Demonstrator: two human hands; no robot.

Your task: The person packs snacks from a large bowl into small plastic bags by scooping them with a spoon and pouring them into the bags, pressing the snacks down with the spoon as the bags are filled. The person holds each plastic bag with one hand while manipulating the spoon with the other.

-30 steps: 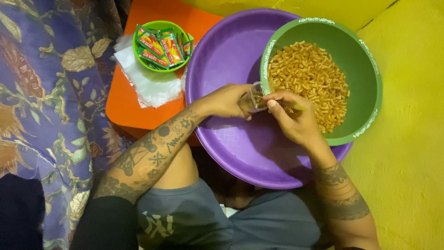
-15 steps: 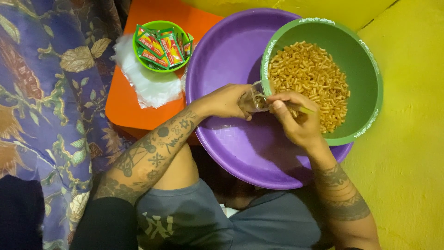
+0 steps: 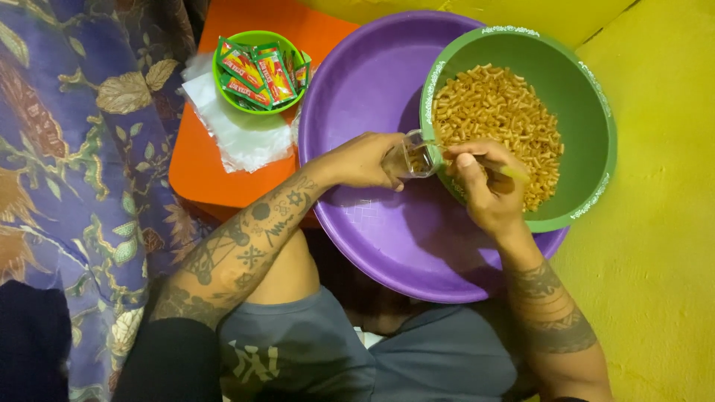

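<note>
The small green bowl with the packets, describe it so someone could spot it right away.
Find the large purple basin in the middle; left of it lies an orange board. The small green bowl stands at the board's far end beside clear plastic bags. Unlike the big green bowl of macaroni, it holds red-and-green sachets.

Small clear bag [image 3: 412, 156] between both hands now slightly closer to the green bowl's [image 3: 596, 97] rim
</note>
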